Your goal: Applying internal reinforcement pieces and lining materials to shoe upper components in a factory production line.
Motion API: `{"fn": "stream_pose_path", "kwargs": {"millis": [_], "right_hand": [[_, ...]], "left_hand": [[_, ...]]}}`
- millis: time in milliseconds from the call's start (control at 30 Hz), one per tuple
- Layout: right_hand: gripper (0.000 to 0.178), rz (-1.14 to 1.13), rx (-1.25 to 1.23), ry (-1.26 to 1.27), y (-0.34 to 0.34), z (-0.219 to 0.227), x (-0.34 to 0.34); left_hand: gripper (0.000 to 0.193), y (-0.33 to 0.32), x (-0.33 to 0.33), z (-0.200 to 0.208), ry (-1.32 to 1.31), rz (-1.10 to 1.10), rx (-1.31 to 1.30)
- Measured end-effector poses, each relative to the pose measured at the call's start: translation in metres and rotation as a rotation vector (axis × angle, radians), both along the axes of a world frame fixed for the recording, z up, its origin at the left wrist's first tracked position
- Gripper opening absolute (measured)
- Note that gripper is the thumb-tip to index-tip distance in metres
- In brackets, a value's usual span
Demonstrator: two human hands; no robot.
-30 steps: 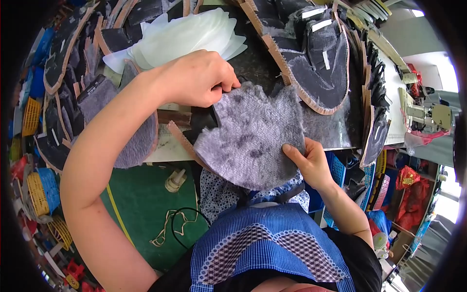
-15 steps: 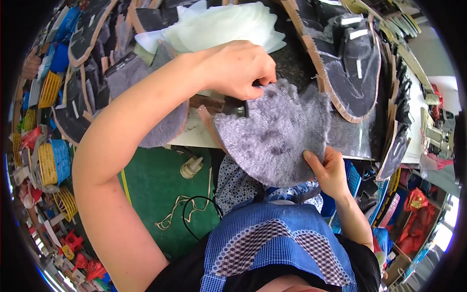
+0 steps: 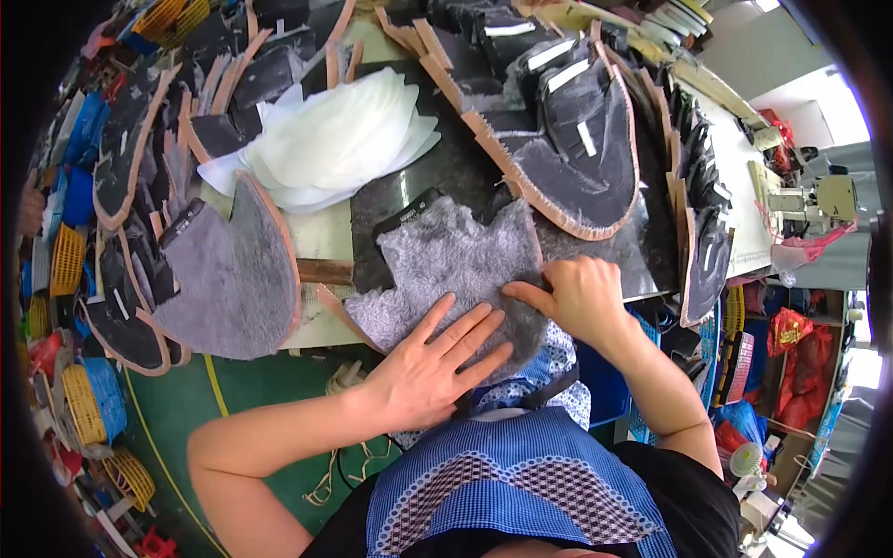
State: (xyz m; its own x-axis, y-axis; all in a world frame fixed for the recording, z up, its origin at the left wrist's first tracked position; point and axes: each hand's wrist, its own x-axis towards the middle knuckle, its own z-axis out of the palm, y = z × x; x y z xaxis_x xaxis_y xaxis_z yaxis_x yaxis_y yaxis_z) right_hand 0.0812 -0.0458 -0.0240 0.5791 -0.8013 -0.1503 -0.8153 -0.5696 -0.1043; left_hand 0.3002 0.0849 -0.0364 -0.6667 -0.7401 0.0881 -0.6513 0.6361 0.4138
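A grey plush fabric piece (image 3: 446,256), curved along its near side and notched along its far side, lies at the table's near edge with its fur up. My left hand (image 3: 423,372) rests flat on its near part, fingers spread. At its right edge my right hand (image 3: 586,298) is closed, thumb on the fur and fingers curled, partly hidden. A black label strip (image 3: 406,214) shows at the piece's far left corner. Left of it lies a similar grey plush piece (image 3: 228,279) with a tan edge.
Beyond the piece lies a fanned pile of translucent white sheets (image 3: 335,139). Stacks of dark, tan-edged pieces (image 3: 581,177) stand at the right and far left. A sewing machine (image 3: 823,200) is at the far right. Yellow baskets (image 3: 84,405) stand along the left.
My left hand has left the piece's far edge and now lies flat on its near part. The piece lies flatter on the table, its label strip now showing. The view has shifted right.
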Motion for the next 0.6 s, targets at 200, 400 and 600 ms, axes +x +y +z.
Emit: {"fn": "stream_pose_path", "kwargs": {"millis": [200,400,600], "right_hand": [[0.035,-0.140,0.299,-0.642,-0.054,0.039,-0.004],[0.012,0.168,0.253,-0.869,-0.086,0.055,0.091],[0.025,0.753,-0.336,-0.731,-0.098,0.006,0.216]], "left_hand": [[0.027,0.012,0.020,0.036,0.155,0.104,-0.602],[0.033,0.074,0.120,0.075,-0.220,0.471,-0.716],[0.051,0.086,0.174,0.019,-0.156,0.682,-0.254]]}}
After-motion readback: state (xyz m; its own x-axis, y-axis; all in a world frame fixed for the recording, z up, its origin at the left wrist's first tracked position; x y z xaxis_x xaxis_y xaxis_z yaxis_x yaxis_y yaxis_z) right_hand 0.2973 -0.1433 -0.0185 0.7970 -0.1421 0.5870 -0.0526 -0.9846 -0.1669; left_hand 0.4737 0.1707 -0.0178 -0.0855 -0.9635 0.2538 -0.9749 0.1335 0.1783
